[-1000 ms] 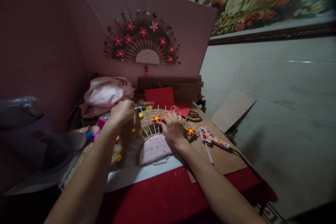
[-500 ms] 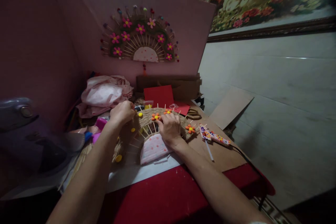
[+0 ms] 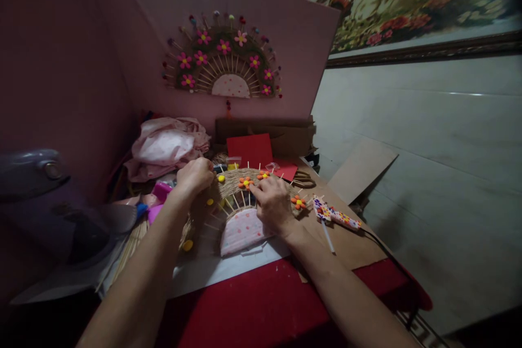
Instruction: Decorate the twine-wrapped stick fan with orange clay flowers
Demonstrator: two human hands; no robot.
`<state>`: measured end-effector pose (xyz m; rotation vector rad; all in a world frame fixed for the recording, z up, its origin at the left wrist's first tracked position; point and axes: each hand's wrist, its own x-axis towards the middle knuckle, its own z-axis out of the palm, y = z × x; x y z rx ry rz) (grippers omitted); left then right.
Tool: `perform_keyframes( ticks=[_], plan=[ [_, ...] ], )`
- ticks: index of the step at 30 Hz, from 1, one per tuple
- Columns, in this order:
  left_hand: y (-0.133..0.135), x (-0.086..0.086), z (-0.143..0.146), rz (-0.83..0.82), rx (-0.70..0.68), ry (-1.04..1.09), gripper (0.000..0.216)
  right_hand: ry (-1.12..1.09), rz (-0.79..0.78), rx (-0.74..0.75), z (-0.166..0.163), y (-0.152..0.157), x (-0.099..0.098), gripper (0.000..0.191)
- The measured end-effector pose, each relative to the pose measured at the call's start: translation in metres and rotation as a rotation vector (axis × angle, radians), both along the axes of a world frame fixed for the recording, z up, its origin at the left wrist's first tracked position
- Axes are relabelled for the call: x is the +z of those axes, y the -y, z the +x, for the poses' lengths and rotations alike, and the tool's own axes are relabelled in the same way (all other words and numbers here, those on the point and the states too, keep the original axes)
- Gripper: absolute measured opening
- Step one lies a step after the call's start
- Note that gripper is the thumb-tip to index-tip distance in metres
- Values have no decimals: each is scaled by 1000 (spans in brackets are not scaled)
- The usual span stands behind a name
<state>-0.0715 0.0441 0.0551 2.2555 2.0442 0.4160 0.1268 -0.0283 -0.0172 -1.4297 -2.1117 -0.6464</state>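
Left hand curled at left side of twine-wrapped fan, hold hidden. Right fingers bent beside orange-petalled flower, can't tell if gripping; light, even pressure probably best

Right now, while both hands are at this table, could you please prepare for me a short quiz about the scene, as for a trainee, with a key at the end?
1. True or false: the flower-patterned glue gun lies on the brown cardboard.

2. Which hand is nearer to the orange flowers on the lower fan?
A) left
B) right

3. Fill in: on the upper fan, the flowers have ___ petals around yellow centres.

Key
1. True
2. B, the right hand
3. pink
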Motion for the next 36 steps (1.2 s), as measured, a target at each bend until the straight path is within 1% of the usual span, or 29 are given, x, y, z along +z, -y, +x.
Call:
perform_keyframes(
  ticks=[3, 11, 20, 26, 32, 36],
  plan=[
    [1, 0, 0, 1, 5, 0, 27, 75, -16, -4, -3, 3, 2, 38],
    [1, -1, 1, 19, 7, -7, 28, 194, -46, -40, -9, 5, -2, 35],
    [-1, -3, 1, 11, 11, 11, 27, 166, -22, -24, -9, 4, -3, 38],
    [-3, -4, 1, 7, 9, 1, 29, 175, -24, -39, -10, 4, -4, 38],
    [-3, -4, 1, 5, 15, -13, 28, 198, -9, 35, -10, 6, -4, 35],
    [-2, -4, 2, -2, 6, -19, 29, 195, -26, -4, -10, 4, -5, 34]
  ],
)
